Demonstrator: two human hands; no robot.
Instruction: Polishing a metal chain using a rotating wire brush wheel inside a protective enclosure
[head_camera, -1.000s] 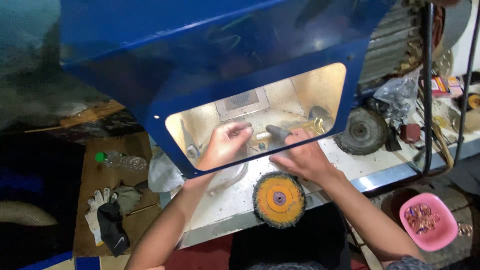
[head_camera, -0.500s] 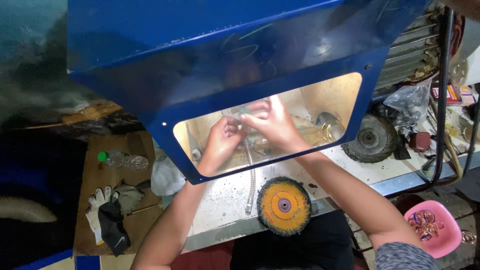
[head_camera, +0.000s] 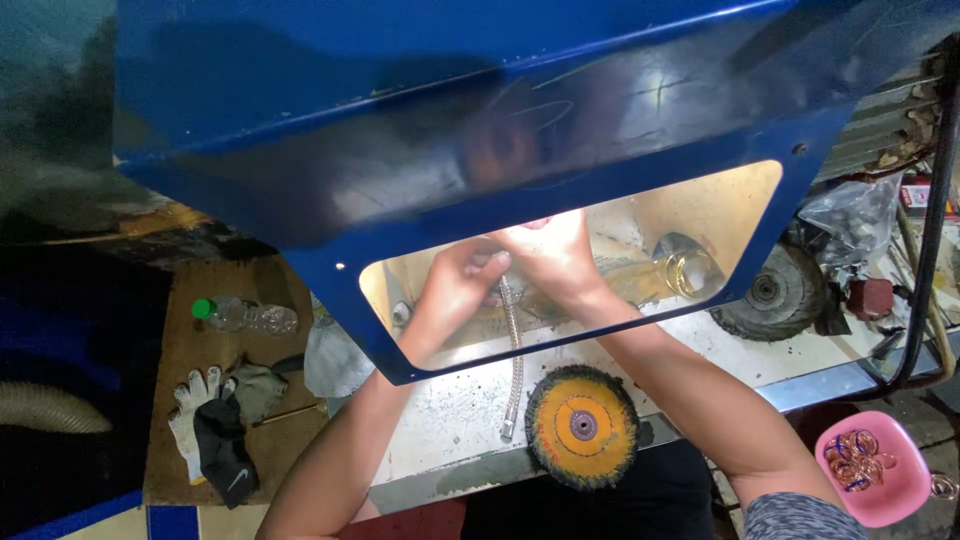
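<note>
Both my hands reach under a big blue metal hood (head_camera: 480, 130), seen through its lit cut-out window. My left hand (head_camera: 462, 285) and my right hand (head_camera: 545, 255) meet at the top end of a braided silver hose (head_camera: 514, 360), each closed around it. The hose hangs down over the white workbench (head_camera: 450, 420) toward me. A round yellow wire wheel (head_camera: 582, 425) sits at the bench's front edge, just right of the hose's lower end. What the hose's top end meets is hidden by my fingers.
A dark grinding wheel (head_camera: 770, 292) stands at the right of the bench. A pink bowl of copper rings (head_camera: 872, 468) is at the lower right. On a wooden board at the left lie a plastic bottle (head_camera: 240, 315) and work gloves (head_camera: 215, 430).
My view has moved closer to the hood. My right hand has moved left and up to join the left one, and the braided hose now hangs from both hands.
</note>
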